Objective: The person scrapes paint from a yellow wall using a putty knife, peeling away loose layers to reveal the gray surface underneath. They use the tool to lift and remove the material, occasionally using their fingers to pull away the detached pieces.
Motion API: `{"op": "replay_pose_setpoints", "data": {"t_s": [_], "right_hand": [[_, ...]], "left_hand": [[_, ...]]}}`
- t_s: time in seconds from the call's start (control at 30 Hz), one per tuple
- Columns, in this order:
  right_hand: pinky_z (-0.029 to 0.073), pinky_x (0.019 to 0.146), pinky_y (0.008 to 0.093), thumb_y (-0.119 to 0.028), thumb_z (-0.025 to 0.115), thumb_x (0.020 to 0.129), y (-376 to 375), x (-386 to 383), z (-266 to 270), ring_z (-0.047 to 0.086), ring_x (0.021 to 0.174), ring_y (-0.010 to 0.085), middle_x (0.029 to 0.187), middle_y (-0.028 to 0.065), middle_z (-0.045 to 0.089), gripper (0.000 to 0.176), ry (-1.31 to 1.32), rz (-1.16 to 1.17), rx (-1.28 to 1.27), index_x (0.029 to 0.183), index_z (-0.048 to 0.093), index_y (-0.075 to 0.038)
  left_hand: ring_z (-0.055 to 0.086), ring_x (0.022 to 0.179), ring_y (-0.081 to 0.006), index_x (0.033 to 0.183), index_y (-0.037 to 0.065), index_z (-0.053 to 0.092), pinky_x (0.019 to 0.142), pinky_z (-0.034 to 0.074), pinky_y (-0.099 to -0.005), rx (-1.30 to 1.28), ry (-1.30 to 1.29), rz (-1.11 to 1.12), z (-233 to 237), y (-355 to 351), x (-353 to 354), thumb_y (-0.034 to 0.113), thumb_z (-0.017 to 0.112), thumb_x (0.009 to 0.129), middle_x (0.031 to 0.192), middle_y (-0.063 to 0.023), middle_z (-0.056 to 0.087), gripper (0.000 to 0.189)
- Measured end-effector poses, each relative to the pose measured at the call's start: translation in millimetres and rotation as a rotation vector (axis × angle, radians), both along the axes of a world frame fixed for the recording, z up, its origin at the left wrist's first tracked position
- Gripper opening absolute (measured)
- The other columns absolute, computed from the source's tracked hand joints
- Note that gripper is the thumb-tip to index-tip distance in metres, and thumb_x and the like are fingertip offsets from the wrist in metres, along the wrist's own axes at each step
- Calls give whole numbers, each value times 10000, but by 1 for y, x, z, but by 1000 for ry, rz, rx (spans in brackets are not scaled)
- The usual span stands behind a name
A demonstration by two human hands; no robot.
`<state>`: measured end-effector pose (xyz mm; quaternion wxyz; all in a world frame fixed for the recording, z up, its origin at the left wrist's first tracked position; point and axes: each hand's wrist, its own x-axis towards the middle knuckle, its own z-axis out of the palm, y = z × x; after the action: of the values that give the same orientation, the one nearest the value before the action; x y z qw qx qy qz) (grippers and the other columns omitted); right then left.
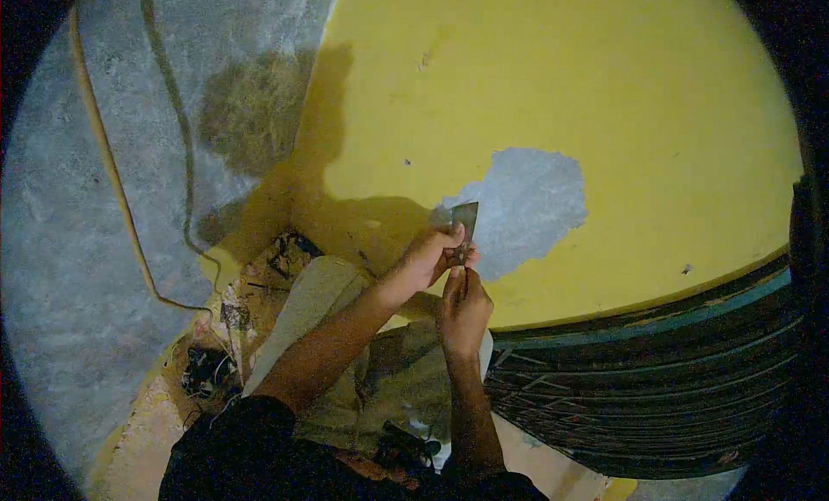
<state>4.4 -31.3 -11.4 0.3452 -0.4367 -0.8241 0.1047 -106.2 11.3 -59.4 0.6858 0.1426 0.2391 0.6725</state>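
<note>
My right hand (466,318) is wrapped round the handle of a putty knife (466,214), whose flat, flared blade points up and away from me. Close above it, my left hand (434,256) holds the same tool at the base of the blade, thumb lying along the metal. Behind the blade is a ragged grey patch (534,203) in a yellow painted surface (639,95); the blade tip overlaps the patch's lower left edge in this view. My fingers hide most of the handle.
A tan cable (112,169) hangs at the left before a grey surface (250,22), casting a shadow. Dark ribbed slats (656,380) fill the lower right. Black wiring (207,371) lies at the lower left, beside my trousered leg (319,298).
</note>
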Motion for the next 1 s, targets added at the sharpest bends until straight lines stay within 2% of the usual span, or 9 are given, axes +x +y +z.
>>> {"op": "replay_pose_setpoints", "data": {"t_s": [0.1, 0.33, 0.43, 0.5, 0.53, 0.73, 0.87, 0.97, 1.0], "right_hand": [[412, 501, 407, -160, 506, 946, 4, -6, -4, 528, 511, 361, 601, 206, 535, 241, 39, -13, 0, 797, 543, 26], [417, 480, 411, -148, 506, 945, 11, -21, 5, 545, 488, 371, 575, 221, 541, 265, -40, -60, 16, 753, 553, 29], [428, 479, 428, -153, 514, 939, 23, -25, 3, 564, 511, 388, 582, 234, 551, 272, 51, 27, 66, 747, 557, 35], [435, 484, 443, -158, 517, 934, 40, -64, 26, 568, 531, 408, 592, 243, 555, 272, 65, 184, 68, 753, 551, 42], [440, 488, 448, -159, 513, 933, 39, -96, 44, 569, 540, 419, 597, 247, 558, 272, 43, 261, 13, 757, 547, 46], [468, 573, 467, -156, 467, 950, 22, -123, 8, 579, 637, 453, 689, 266, 587, 254, 54, 199, -70, 826, 554, 48], [476, 658, 464, -162, 475, 949, 0, -83, 4, 598, 784, 428, 846, 285, 602, 231, 121, 175, -90, 957, 569, 48], [478, 710, 429, -160, 502, 941, -2, -45, -10, 587, 869, 381, 955, 253, 577, 245, -8, 60, 77, 1069, 560, 40], [478, 708, 418, -158, 527, 931, -4, -35, -9, 579, 863, 361, 961, 230, 561, 247, 4, 3, 134, 1080, 558, 36]], "left_hand": [[652, 750, -233, 933, -35, 578, 692, 518, -344, 32, 11, -77, -9, 11, -8, 345, 545, 935, 866, -136, 642, 381], [667, 809, -251, 892, -8, 582, 729, 537, -349, 68, -58, -18, -11, 22, -13, 326, 548, 934, 824, -131, 653, 338], [643, 743, -219, 852, -5, 575, 660, 516, -301, -53, -8, -42, -3, 24, -17, 334, 533, 940, 772, -117, 638, 353], [569, 637, -165, 857, -3, 565, 572, 454, -270, 218, 427, 307, 24, 7, -49, 347, 520, 943, 728, -88, 601, 363], [486, 581, -134, 851, 12, 563, 536, 395, -264, 129, 25, 372, 50, 4, -88, 366, 510, 944, 694, -54, 562, 370], [534, 653, -141, 854, 23, 579, 613, 433, -274, 42, 115, 395, 25, -18, -110, 373, 512, 947, 741, -45, 581, 368], [613, 774, -166, 1008, 29, 581, 731, 487, -293, 36, 71, 321, -7, -14, -74, 359, 542, 935, 890, -72, 637, 341], [602, 940, -177, 1066, 40, 563, 826, 466, -301, 208, 399, 483, -10, -17, -44, 289, 537, 948, 1006, -71, 630, 277], [602, 940, -177, 1066, 40, 563, 826, 466, -301, 201, 390, 477, -10, -20, -36, 289, 537, 948, 1006, -71, 630, 277]]}}
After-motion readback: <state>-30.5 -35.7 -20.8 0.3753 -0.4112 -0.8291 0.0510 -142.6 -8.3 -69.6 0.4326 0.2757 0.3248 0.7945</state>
